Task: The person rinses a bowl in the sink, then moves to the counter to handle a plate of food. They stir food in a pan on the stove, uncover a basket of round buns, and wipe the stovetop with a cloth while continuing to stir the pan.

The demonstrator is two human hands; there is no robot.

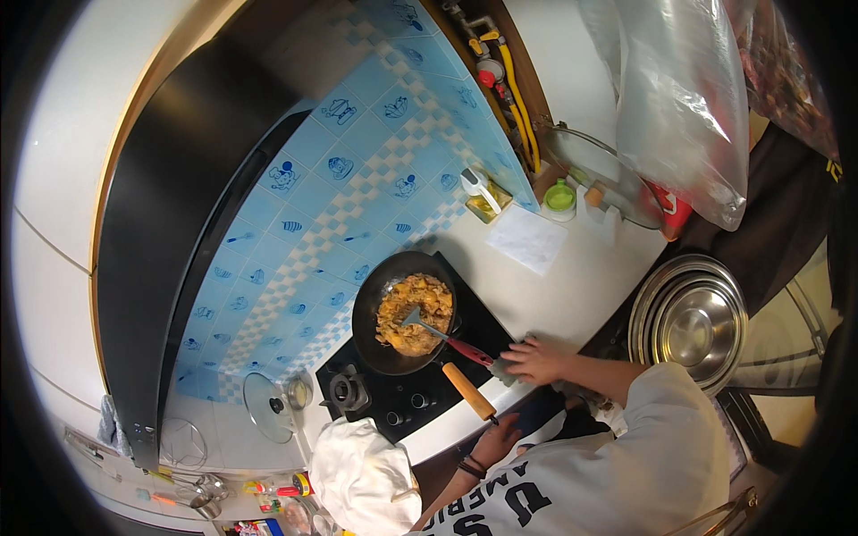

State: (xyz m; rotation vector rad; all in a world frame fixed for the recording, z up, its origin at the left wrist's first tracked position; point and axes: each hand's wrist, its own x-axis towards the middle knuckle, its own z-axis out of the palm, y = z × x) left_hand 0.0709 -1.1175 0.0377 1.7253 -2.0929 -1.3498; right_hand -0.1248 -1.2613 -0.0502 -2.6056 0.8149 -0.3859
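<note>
My right hand (pixel 533 362), fingers spread, presses on a grey cloth (pixel 503 372) at the counter's front edge by the hob. Below the end of a wok's wooden handle (pixel 468 390) is my left hand (pixel 499 439), with dark bands at the wrist. Its fingers are partly hidden, and I cannot tell whether they touch the handle. A dark wok (pixel 370 335) stands on the black gas hob (pixel 382 388) and holds cooked brownish-yellow food (pixel 412 301). A spatula with a grey head and red handle (pixel 469 350) rests in the food and leans over the rim.
An oil bottle (pixel 487 197), a white sheet (pixel 526 238) and a green-lidded jar (pixel 560 199) stand along the back. Nested steel bowls (pixel 697 328) are at right. A glass lid (pixel 268 407) is left of the hob. White bunched fabric (pixel 365 476) blocks the near left.
</note>
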